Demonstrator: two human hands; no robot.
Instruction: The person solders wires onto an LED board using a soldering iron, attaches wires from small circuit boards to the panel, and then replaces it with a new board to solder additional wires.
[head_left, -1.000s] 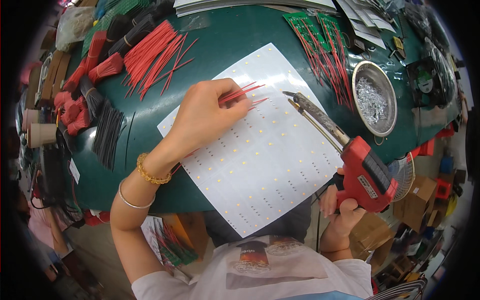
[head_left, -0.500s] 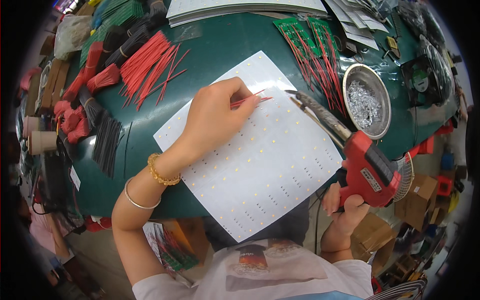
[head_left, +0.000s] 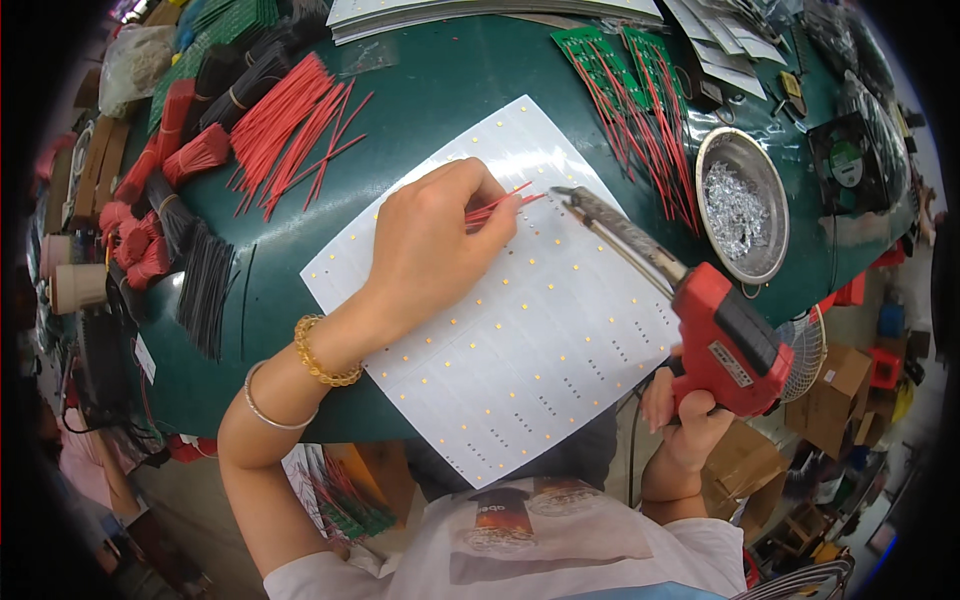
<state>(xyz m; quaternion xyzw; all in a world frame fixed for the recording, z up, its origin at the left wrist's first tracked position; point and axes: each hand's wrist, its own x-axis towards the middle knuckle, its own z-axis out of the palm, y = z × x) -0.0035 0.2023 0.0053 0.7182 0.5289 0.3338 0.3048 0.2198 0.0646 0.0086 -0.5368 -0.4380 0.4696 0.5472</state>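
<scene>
My left hand [head_left: 432,235] is closed in a pinch on a few short red wires [head_left: 482,213], their ends sticking out past the fingertips. It rests over a white LED board [head_left: 520,330] dotted with small yellow chips, lying askew on the table. In my right hand [head_left: 690,425] is the handle of a red and black soldering gun [head_left: 735,345]. The gun's metal tip [head_left: 565,193] points left over the board, close to the wire ends. Whether the tip touches the board I cannot tell.
Loose red wires [head_left: 290,130] and black wires [head_left: 205,300] lie at left on the green table [head_left: 430,80]. Green circuit boards [head_left: 600,65] with red wires lie at the back right, beside a metal bowl [head_left: 780,225] of small clear pieces. A small black fan [head_left: 847,163] stands farther right.
The soldering gun has shifted slightly left, its tip now nearer the wire ends. My left hand still pinches the wires, almost unmoved.
</scene>
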